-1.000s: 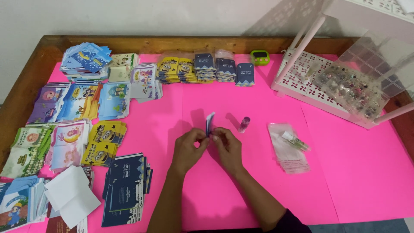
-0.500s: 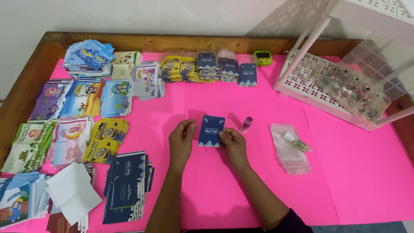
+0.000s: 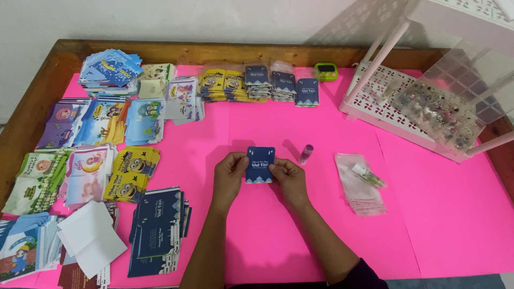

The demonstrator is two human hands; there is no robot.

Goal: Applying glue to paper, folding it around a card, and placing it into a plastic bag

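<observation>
Both hands now pinch the small dark blue card (image 3: 259, 165); half a second earlier the left hand (image 3: 229, 176) stood just apart from its edge. The left hand's fingertips close on the card's left edge, the right hand (image 3: 289, 178) on its right edge. The card sits face up between them, above the pink table cover (image 3: 321, 225). Just beyond, to the right, stands a small purple tube (image 3: 305, 154).
</observation>
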